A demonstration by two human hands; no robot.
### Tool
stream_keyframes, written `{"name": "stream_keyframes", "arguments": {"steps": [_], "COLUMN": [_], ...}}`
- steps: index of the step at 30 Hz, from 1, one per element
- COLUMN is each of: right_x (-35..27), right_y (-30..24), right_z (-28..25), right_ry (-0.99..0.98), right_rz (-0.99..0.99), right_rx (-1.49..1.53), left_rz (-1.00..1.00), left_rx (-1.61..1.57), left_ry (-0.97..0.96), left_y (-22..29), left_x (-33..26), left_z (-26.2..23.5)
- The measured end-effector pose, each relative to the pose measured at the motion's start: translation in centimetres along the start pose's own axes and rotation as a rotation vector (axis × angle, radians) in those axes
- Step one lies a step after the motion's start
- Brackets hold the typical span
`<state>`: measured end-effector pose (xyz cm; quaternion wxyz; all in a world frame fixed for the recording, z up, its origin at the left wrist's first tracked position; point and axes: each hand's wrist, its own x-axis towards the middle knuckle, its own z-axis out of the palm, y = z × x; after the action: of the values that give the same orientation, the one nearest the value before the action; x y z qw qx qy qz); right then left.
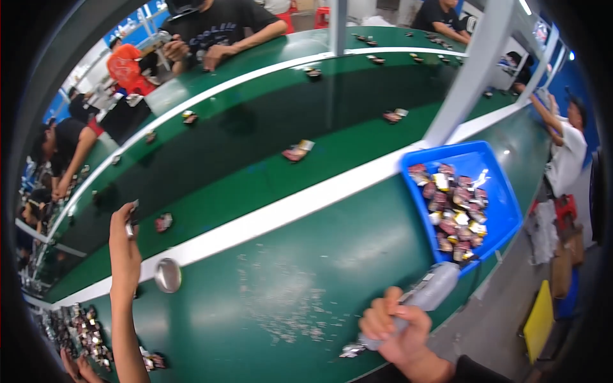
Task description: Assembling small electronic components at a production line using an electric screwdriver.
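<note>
Grey tool (429, 291), long-bodied, exact kind unclear: gripped in the right hand (397, 327), over the near edge of the green table (357, 255). Right forearm comes in from the lower edge, dark sleeve at the wrist; hand angles up and left. Fingers curled well round the tool, thumb lying across, no gap to see. Tool slants, its thick end up and right by the near corner of the blue tray (506, 207); cannot tell whether they touch. Shiny silvery bit (352, 350) shows at the low end, blurred.

Left hand (122, 233) raised well apart from the right, at the white rail (287, 217). Bare forearm runs almost straight up, wrist nearly in line. Fingers bent, tips closed on a small metallic piece (132, 220); its shape is too blurred to tell.

Blue tray, right side: heap of small dark-and-yellow parts (454, 207). Pale scraps (287, 313) scattered mid-table, between the two hands. Round metal dish (168, 276) just right of the left forearm, near the rail.

Beyond the rail: green belt (242, 172), similar parts spaced along it. Far side: person in a dark shirt (220, 32), arms bent.
</note>
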<state>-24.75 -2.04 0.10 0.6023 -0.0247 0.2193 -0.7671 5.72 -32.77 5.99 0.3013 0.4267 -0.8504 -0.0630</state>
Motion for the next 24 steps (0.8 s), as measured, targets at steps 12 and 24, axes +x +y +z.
{"name": "stream_keyframes", "arguments": {"steps": [12,24], "right_x": [-4.9,-5.6], "right_y": [-0.4,-0.8], "right_z": [-1.5,-1.6], "right_ry": [0.027,-0.110], "right_rz": [-0.109,-0.138], "right_rx": [-0.029,0.024], "left_rz": [0.633,0.101], "left_rx": [-0.445,-0.068], "left_ry": [-0.283,0.163], "left_y": [37.6,13.4], "left_x": [2.3,0.8], "left_z": [20.1,10.2]}}
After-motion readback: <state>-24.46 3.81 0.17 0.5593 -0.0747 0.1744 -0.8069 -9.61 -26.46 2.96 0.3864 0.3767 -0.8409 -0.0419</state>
